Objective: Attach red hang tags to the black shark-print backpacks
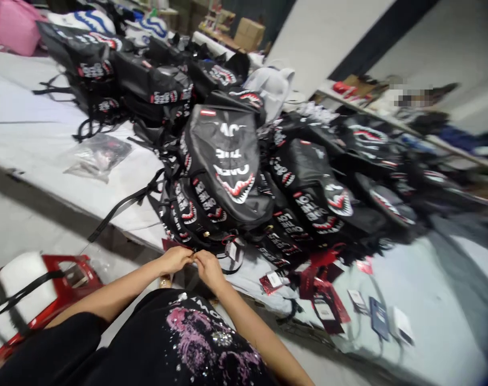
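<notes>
My left hand [177, 259] and my right hand [210, 271] meet at the table's front edge, fingertips pinched together. Whatever they hold between them is too small to make out. Just beyond them is a stack of black backpacks [231, 155] printed with white letters and red shark mouths. A white-and-dark hang tag [232, 250] on a red string lies beside my right hand. A dark red tag [170, 244] shows behind my left hand.
More red and black tags [328, 311], a dark blue phone-like slab [378, 317] and a white one [403, 325] lie to the right. A clear plastic bag [97, 155] sits on the white tabletop [22, 107]. A red stool-like frame [73, 271] stands at lower left.
</notes>
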Motion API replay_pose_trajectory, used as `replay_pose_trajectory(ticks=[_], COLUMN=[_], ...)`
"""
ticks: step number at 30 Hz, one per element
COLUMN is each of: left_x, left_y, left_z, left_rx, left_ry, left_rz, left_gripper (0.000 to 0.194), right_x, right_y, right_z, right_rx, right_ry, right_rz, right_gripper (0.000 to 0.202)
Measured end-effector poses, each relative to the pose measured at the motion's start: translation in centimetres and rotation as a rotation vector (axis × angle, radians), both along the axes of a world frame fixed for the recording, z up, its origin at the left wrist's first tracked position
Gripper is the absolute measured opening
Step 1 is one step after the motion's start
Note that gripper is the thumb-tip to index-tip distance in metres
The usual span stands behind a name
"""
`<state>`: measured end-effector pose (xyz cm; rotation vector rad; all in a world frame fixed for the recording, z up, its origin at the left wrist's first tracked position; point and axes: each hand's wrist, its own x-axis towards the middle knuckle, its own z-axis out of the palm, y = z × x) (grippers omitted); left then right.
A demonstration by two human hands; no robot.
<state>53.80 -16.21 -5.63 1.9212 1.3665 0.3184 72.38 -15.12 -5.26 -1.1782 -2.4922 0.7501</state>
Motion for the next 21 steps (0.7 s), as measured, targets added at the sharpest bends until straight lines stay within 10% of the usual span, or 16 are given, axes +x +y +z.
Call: replay_pose_trajectory(ticks=[21], left_x=[-0.1], left_y=[0.7], left_z=[-3.0], left_rx=[0.048], left_ry=[0.035], left_rz=[0.063], left_gripper=[0.03], right_x=[-0.8], right_y=[0.3], right_z=[0.9], right_rx=[0.09], right_ry=[-0.246], right_rz=[-0.058], right_gripper=[0.02])
